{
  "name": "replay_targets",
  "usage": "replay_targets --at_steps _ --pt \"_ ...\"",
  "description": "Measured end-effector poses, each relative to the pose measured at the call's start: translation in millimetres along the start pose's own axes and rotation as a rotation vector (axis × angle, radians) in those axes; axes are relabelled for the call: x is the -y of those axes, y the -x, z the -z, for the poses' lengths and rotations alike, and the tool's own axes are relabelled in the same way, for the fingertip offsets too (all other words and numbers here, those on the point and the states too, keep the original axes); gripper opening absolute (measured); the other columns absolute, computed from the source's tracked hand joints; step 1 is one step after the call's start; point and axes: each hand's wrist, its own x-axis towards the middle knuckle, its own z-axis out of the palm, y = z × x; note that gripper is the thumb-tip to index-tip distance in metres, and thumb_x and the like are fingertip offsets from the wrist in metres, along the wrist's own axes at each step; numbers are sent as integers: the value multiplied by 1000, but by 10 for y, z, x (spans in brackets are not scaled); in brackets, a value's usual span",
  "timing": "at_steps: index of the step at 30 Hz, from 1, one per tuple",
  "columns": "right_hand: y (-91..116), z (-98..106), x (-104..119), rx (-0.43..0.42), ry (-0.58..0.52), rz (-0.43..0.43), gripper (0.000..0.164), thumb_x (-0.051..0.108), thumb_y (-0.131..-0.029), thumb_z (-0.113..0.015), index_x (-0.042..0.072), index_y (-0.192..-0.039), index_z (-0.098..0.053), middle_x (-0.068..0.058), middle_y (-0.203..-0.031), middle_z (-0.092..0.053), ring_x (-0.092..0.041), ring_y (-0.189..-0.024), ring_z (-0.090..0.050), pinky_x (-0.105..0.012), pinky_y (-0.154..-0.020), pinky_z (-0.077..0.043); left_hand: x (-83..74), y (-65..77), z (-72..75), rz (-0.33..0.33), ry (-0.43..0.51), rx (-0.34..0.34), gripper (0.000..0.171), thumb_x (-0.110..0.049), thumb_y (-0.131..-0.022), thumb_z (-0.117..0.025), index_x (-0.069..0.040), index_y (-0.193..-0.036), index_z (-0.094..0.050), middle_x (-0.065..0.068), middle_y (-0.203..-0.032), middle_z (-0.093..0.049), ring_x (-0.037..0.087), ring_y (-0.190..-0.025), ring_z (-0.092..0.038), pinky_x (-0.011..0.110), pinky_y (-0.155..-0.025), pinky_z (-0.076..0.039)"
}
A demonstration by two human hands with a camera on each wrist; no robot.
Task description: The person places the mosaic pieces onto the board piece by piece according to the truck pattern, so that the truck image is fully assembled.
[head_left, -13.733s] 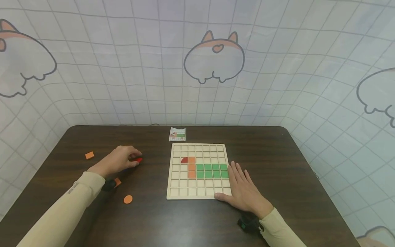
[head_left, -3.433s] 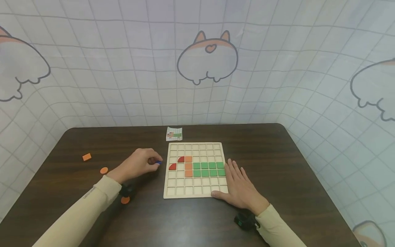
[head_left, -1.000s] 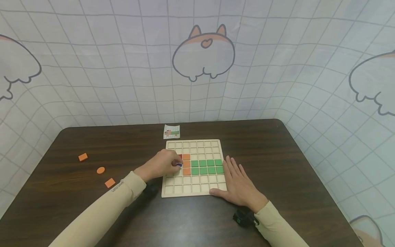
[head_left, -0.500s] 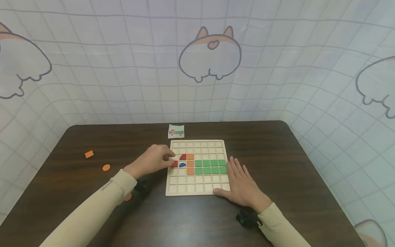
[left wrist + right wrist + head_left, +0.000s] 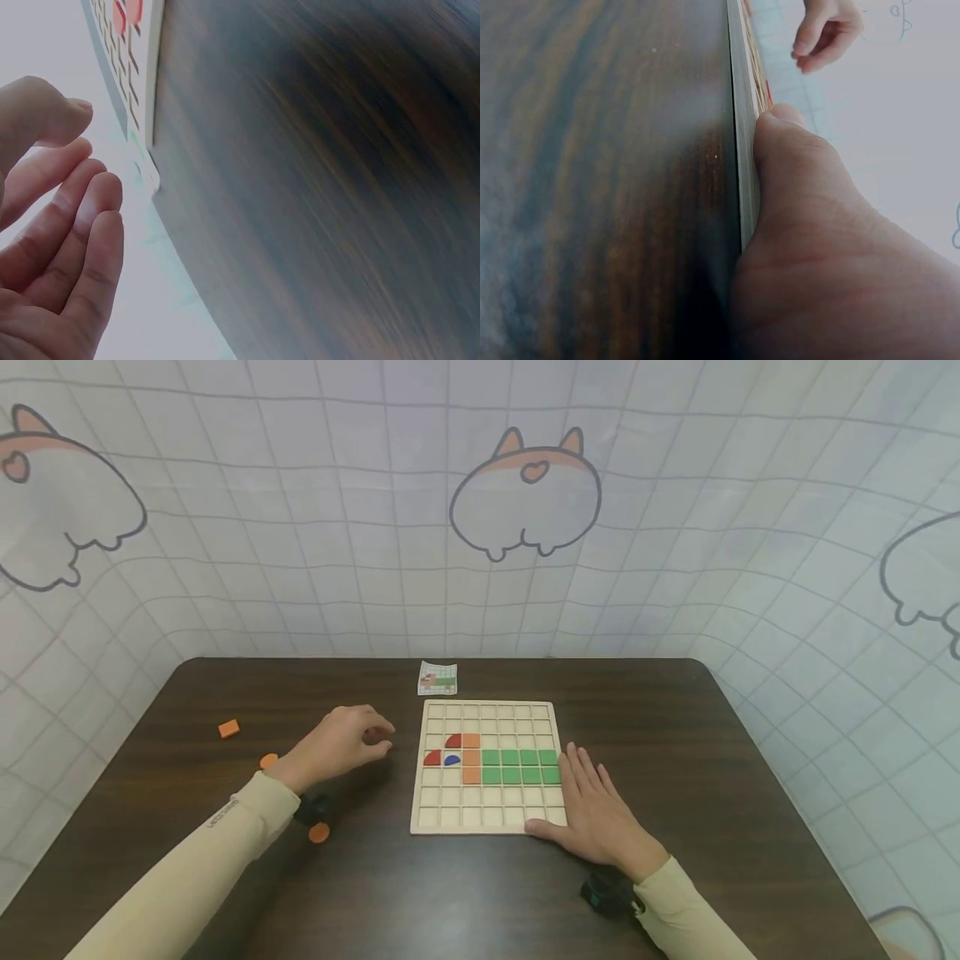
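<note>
Left of the pale grid board [image 5: 450, 818], my left hand [image 5: 337, 739] hovers over the table with fingers loosely bent and nothing between them; the left wrist view shows the thumb [image 5: 64, 112] apart from the fingertips. My right hand [image 5: 600, 810] lies flat along the board's right edge, its thumb at the front corner. On the board sit a blue half-circle piece [image 5: 452, 761], two red quarter-circle pieces, an upper one [image 5: 453, 741] and a lower one [image 5: 432, 757], a column of orange squares [image 5: 471, 758], and two rows of green squares [image 5: 521, 757].
A small printed card [image 5: 437, 678] lies behind the board. On the left of the table are an orange block [image 5: 228, 728], an orange disc [image 5: 268, 761] partly behind the left wrist, and another orange disc [image 5: 318, 832] near the wrist camera. A patterned curtain [image 5: 390, 568] stands behind.
One red quarter-circle, then the blue half-circle, went onto the board from my left hand. That hand then let go and drew back left off the board. The right hand stayed at the edge.
</note>
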Motion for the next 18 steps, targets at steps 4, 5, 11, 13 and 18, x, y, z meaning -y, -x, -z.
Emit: replay_targets --at_steps 4,5,11,13,18 --pt "-5 -1 2 -10 6 -3 121 85 -87 -50 -1 -165 -13 -22 -174 -8 -40 -163 -9 -64 -129 -18 122 92 68 12 -22 -18 27 -16 -93 -73 -3 -116 -77 9 -108 -74 22 -94 -71 40 -81 -61" --pt "-6 -3 2 -12 8 -3 121 85 -87 -49 -1 -165 -13 -22 -174 -8 -40 -163 -9 -64 -129 -18 152 114 81 14 -34 -24 27 -16 -93 -73 -3 -116 -77 9 -108 -74 22 -94 -71 41 -81 -61" --pt "-10 -20 3 -18 16 3 121 85 -87 -48 -1 -165 -13 -22 -174 -8 -40 -163 -9 -64 -129 -18 341 297 166 50 -37 -31 26 -16 -95 -72 -3 -117 -76 11 -112 -74 26 -97 -72 45 -83 -61" --pt "-10 -25 2 -21 15 6 121 85 -87 -49 -1 -165 -13 -22 -174 -9 -40 -163 -9 -64 -129 -18 390 373 193 62 -25 -23 26 -15 -95 -72 -3 -118 -76 11 -113 -74 27 -99 -72 46 -84 -61" --pt "-10 -31 0 -28 23 9 120 85 -88 -48 0 -165 -13 -22 -174 -9 -40 -163 -10 -64 -128 -19 481 539 259 89 -9 -13 27 -16 -95 -72 -3 -118 -75 12 -113 -74 28 -100 -73 46 -84 -61"
